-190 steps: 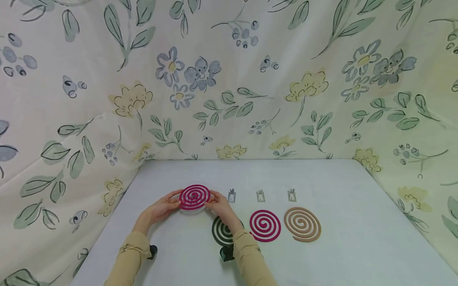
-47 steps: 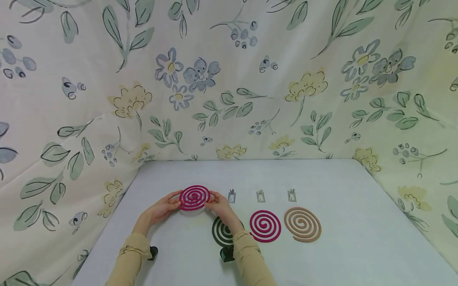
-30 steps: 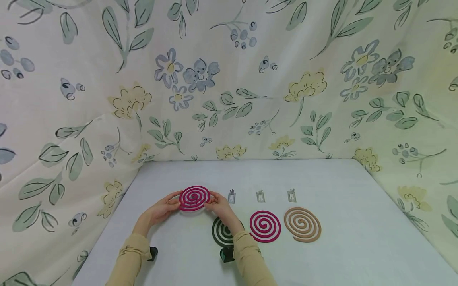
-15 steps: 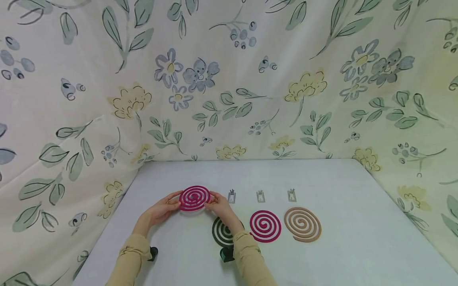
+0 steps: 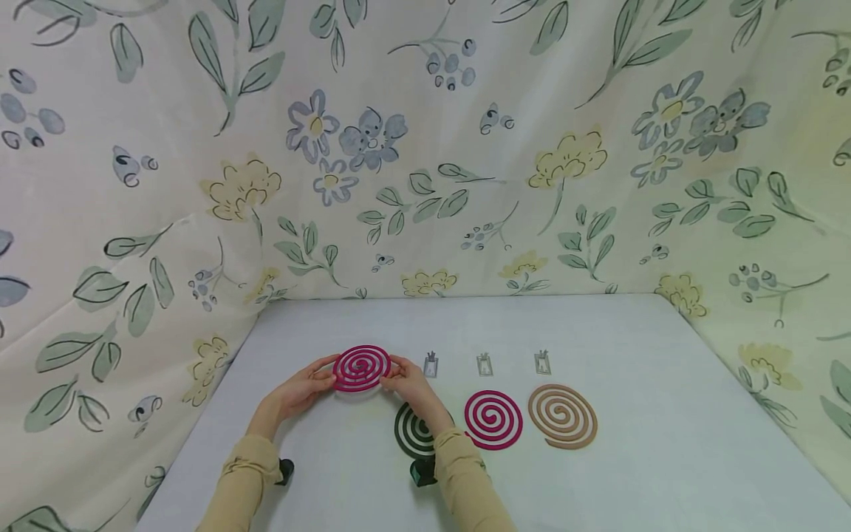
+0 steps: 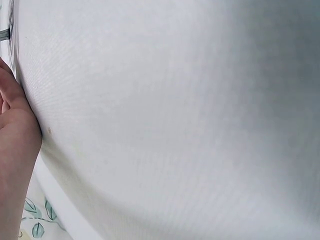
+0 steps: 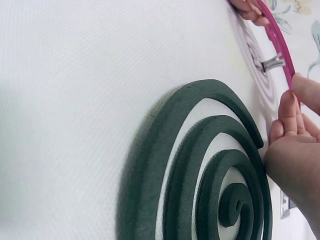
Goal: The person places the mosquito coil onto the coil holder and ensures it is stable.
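Note:
A magenta mosquito coil (image 5: 361, 365) lies level just above the table, its shadow below. My left hand (image 5: 301, 390) pinches its left rim between thumb and fingers. At the opposite rim my right hand (image 5: 410, 384) pinches it likewise. Under the coil's middle, a small metal coil stand (image 7: 273, 62) rises in the right wrist view. A dark green mosquito coil (image 7: 148, 165) lies flat beneath my right wrist, partly hidden by the forearm in the head view. In the left wrist view only the side of my left hand (image 6: 17, 120) shows.
Another magenta coil (image 5: 492, 419) and a tan coil (image 5: 560, 412) lie flat to the right. Behind the coils, three metal stands (image 5: 484, 365) sit in a row. Floral cloth (image 5: 425, 185) hangs around the white table (image 5: 638, 355).

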Demonstrator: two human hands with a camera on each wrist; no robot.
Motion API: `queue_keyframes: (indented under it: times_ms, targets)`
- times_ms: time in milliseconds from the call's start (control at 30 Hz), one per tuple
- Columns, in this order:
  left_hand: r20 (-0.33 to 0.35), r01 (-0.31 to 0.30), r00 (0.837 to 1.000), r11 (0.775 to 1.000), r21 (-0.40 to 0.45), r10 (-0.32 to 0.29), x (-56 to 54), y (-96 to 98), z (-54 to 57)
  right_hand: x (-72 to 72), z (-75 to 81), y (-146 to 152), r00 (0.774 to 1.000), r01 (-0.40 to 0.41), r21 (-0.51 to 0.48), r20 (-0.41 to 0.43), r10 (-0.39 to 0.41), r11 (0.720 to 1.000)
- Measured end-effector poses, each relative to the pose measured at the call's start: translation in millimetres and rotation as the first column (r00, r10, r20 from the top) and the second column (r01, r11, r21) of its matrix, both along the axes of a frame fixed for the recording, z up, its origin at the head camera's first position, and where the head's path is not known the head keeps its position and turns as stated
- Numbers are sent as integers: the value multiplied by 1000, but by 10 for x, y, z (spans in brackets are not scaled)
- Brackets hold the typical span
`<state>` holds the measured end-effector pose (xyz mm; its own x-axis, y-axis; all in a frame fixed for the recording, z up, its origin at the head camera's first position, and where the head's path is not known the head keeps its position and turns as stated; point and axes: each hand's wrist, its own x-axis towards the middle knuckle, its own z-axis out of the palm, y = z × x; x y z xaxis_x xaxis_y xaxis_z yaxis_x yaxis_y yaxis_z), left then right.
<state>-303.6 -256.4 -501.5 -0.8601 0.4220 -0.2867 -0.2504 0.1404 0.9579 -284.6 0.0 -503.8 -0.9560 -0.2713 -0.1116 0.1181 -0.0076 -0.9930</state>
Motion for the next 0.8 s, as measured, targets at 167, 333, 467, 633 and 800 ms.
queue_keyframes:
  times_ms: [167,333,467,633,800]
  targets:
    - [0,7,1000,1000,-8,-7,10,-6,10,2,4,5,1000,-6,-7,0,6,1000]
    - [-2,12,1000,1000,-2,-12,25,-1,36,6,35,7,1000,-9,-14,-2,9,1000]
    - [-1,8,1000,1000,-2,-8,26,6,48,-1,11,16,1000,-12,-18,-19,12,1000]
    - [-1,6,1000,1000,-19,-6,29,2,50,-4,-40,32,996,-33,-26,-79,31,999]
    - [9,-8,1000,999,-32,9,24,0,38,15,22,13,1000,-9,-21,-11,9,1000]
